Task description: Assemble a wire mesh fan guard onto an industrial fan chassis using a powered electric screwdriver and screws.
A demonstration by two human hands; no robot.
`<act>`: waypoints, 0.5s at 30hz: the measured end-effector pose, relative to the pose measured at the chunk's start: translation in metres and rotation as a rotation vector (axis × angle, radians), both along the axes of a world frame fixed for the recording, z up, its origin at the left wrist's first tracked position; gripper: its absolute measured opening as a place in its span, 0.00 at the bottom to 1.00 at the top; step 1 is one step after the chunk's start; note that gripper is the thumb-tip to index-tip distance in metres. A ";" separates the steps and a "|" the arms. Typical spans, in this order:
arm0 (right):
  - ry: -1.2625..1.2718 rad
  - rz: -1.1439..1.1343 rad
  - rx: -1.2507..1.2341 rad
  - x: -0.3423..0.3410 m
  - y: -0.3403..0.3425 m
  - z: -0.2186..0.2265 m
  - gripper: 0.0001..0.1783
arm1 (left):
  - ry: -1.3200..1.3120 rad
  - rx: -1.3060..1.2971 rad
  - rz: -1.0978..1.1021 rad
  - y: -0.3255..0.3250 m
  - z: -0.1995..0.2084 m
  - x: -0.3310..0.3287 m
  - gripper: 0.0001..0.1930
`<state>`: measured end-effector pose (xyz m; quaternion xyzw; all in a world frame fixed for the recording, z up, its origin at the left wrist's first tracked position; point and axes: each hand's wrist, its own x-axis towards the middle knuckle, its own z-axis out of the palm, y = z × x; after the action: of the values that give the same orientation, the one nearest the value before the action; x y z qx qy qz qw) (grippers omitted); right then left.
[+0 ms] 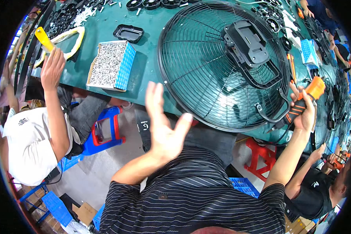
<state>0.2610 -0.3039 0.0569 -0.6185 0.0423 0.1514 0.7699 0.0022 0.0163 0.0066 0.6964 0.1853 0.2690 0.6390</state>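
My left hand (163, 134) is raised in front of the table's near edge, fingers stretched and thumb apart, with nothing in it. In my right hand (307, 114) is an orange and black power screwdriver (315, 89), its dark tip pointing down and left by the fan's rim. The large round fan (195, 84) has a black wire grille and lies on the green table (154, 17). On its back sit a black housing (247, 45) and a looped black bracket (266, 82). A curved handle (267, 117) is on the rim nearest my right hand.
Left of the fan stands an open blue and white box (125, 70) full of small screws, with a black tray (128, 33) behind it. A co-worker in white (35, 144) holds a yellow tool (44, 39). Blue-red (105, 132) and red (259, 158) stools stand below.
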 end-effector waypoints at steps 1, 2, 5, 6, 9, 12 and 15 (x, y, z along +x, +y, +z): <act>-0.086 -0.001 -0.015 -0.006 -0.002 0.002 0.16 | 0.089 0.470 0.024 0.029 0.014 -0.002 0.41; -0.176 -0.016 -0.007 -0.013 -0.007 0.001 0.16 | 0.038 0.679 0.126 0.057 0.022 0.003 0.34; -0.494 -0.045 -0.041 -0.050 -0.016 0.006 0.15 | 0.263 1.007 0.253 0.135 0.059 0.011 0.19; -0.554 -0.086 -0.059 -0.061 -0.017 0.002 0.15 | 0.403 1.038 0.223 0.152 0.065 0.012 0.17; -0.730 -0.096 -0.126 -0.091 0.000 0.006 0.17 | 0.719 1.151 0.041 0.199 0.066 0.013 0.16; -0.800 -0.130 -0.178 -0.101 0.010 0.004 0.17 | 0.773 1.085 -0.017 0.213 0.070 0.021 0.13; -0.817 -0.150 -0.151 -0.105 0.012 0.004 0.17 | 0.811 1.023 -0.001 0.210 0.074 0.027 0.11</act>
<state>0.1557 -0.2924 0.0613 -0.6777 -0.2103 -0.1663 0.6847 0.0293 0.2259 0.0810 0.9589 0.2601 0.0390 0.1064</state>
